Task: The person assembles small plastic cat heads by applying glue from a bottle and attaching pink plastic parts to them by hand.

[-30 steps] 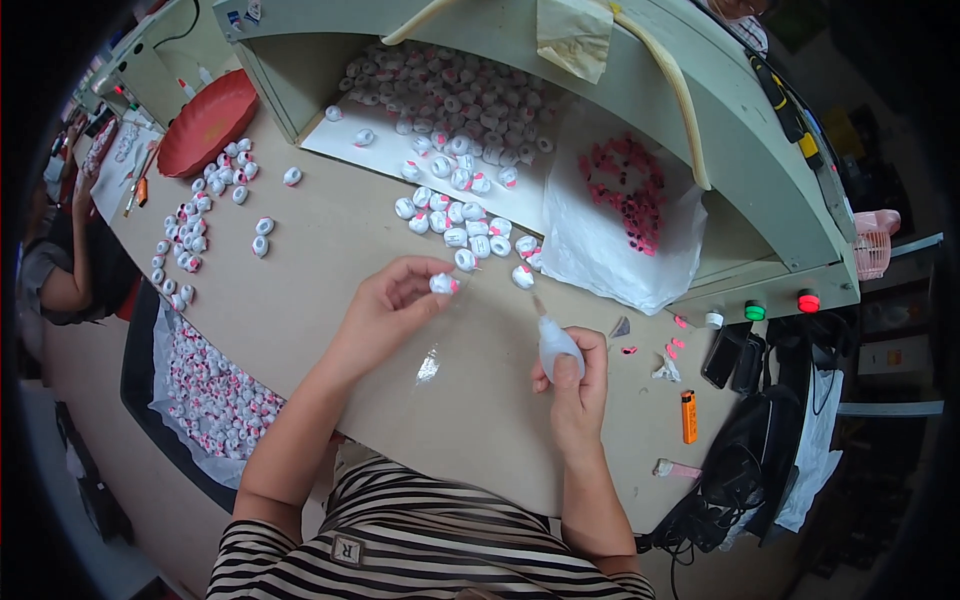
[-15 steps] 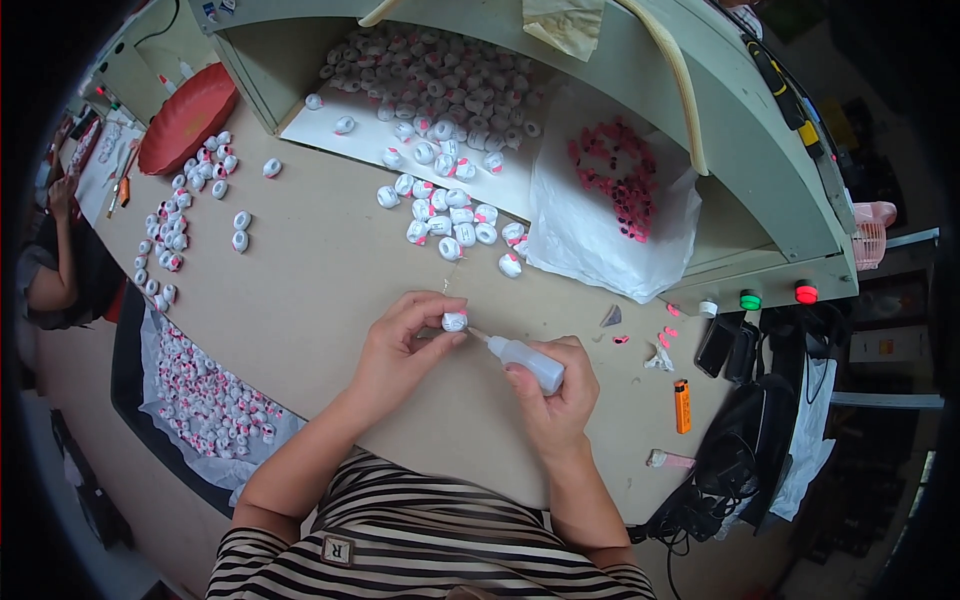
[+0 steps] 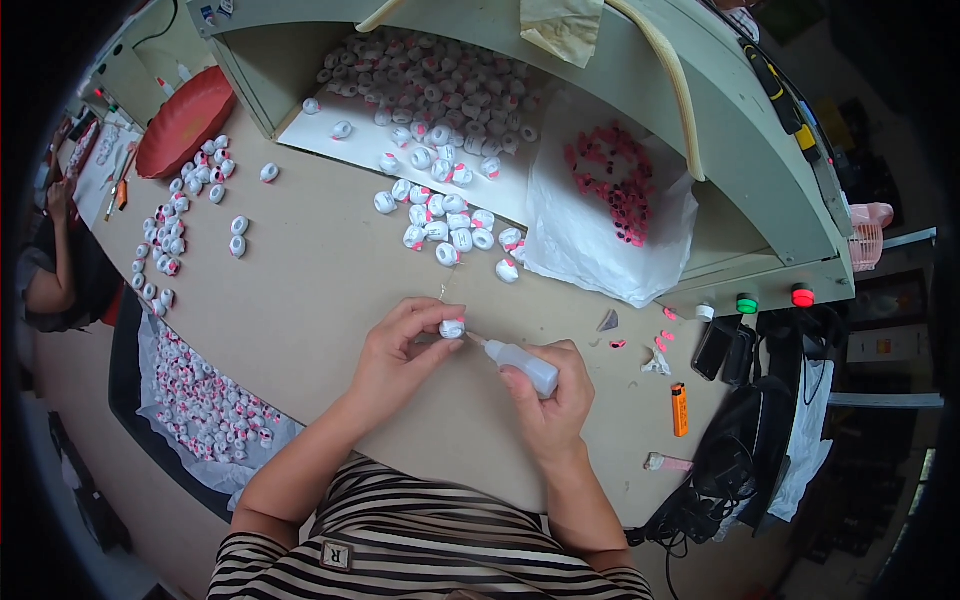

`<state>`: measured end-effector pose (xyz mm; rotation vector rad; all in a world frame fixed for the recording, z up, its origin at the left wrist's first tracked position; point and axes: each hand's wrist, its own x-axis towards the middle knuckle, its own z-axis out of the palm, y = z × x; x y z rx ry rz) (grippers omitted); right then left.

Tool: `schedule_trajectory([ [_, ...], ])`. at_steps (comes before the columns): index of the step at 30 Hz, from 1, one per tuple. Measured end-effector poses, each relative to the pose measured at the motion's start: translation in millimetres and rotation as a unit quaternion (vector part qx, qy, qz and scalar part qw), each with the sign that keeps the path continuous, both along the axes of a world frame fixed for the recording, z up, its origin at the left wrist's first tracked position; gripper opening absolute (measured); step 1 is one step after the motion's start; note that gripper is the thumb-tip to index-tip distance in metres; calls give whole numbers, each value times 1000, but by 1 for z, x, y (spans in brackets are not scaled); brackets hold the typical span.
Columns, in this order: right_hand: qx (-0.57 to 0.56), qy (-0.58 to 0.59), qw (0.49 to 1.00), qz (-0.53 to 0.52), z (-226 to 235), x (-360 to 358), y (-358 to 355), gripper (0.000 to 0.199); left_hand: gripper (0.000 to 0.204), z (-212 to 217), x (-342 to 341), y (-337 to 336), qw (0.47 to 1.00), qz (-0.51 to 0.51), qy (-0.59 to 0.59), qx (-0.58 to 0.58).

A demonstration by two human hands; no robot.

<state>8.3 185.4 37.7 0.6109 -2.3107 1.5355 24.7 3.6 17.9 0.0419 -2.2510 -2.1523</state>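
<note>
Between thumb and fingers my left hand [image 3: 402, 350] pinches a small round white piece with a pink patch [image 3: 452, 328]. My right hand [image 3: 556, 402] is wrapped round a translucent squeeze bottle [image 3: 525, 366], tilted so its thin nozzle points left at the white piece. The nozzle tip is at or very near the piece; I cannot tell whether they touch. Beyond my hands lies a cluster of similar white and pink pieces [image 3: 446, 228]. Small pink parts with dark spots [image 3: 628, 210] rest on a white plastic sheet [image 3: 560, 240] at the back right.
More white pieces fill the booth shelf [image 3: 430, 85] and a lined bin [image 3: 205, 400] at left. A red bowl [image 3: 185, 122] stands back left. On the right are an orange lighter [image 3: 680, 410], a dark phone [image 3: 712, 348] and cables. Another person's arm [image 3: 58, 250] shows far left.
Both hands keep their holds, the bottle nozzle still at the white piece. The whole view has shifted very slightly; nothing else has visibly moved.
</note>
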Motion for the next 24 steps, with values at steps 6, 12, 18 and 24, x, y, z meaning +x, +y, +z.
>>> schedule_trajectory([
  [6, -4, 1, 1000, 6, 1, 0, -2, 28, 34, 1, 0, 1, 1000, -4, 0, -5],
  [12, 1, -7, 1000, 19, 1, -1, 1, 26, 33, 3, 0, 1, 1000, -3, 2, 4],
  [18, -10, 0, 1000, 5, 0, -2, -1, 26, 32, 3, 1, -1, 1000, -17, -17, 19],
  [24, -21, -2, 1000, 7, 2, -1, 3, 26, 31, 4, 1, 2, 995, -15, -48, 89],
])
